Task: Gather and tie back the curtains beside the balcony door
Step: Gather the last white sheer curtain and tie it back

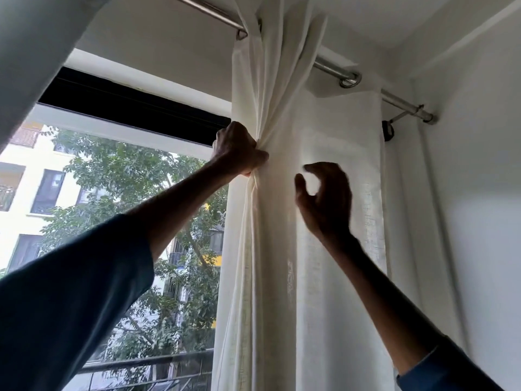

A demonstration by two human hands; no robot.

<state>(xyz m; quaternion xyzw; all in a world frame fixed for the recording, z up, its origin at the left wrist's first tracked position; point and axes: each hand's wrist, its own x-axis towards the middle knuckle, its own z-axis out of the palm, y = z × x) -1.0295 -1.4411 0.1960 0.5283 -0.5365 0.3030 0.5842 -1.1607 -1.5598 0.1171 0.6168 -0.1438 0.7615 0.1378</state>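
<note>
Fingers of left hand [239, 149] clench bunched left edge of sheer cream fabric curtain [282, 306]; right hand [327, 198] fingers half-curled, empty, before flat panel.

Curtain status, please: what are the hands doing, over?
Left hand grips a bunch of curtain. Right hand hovers at the cloth, fingers half-curled, holding nothing. Rest of it hangs flat from the rod; no tie in view.

The curtain [310, 221] hangs from the rod [332, 67], right of the window [112, 193], seemingly beside the wall [485, 193].
</note>
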